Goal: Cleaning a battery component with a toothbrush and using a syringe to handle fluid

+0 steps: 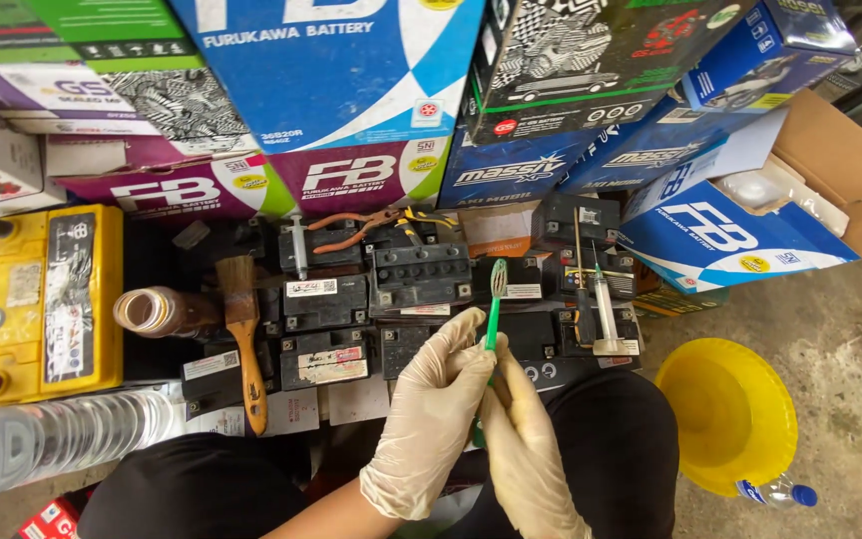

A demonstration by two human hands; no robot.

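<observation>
Both hands, in cream latex gloves, hold a green plastic toothbrush (pixel 495 309) upright at lower centre of the frame.

The left hand (pixel 438 399) pinches the handle with its fingertips; the right hand (pixel 521 439) wraps the lower handle. Behind the bristles lie small black batteries (pixel 421 274). A wooden-handled paintbrush (pixel 243 334) sits left of centre, a yellow plastic funnel (pixel 730 414) lower right, and a yellow battery (pixel 42 299) at far left.

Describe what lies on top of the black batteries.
On the black batteries lie a paintbrush, pliers and syringes. The gloved hands hide those nearest.
</observation>
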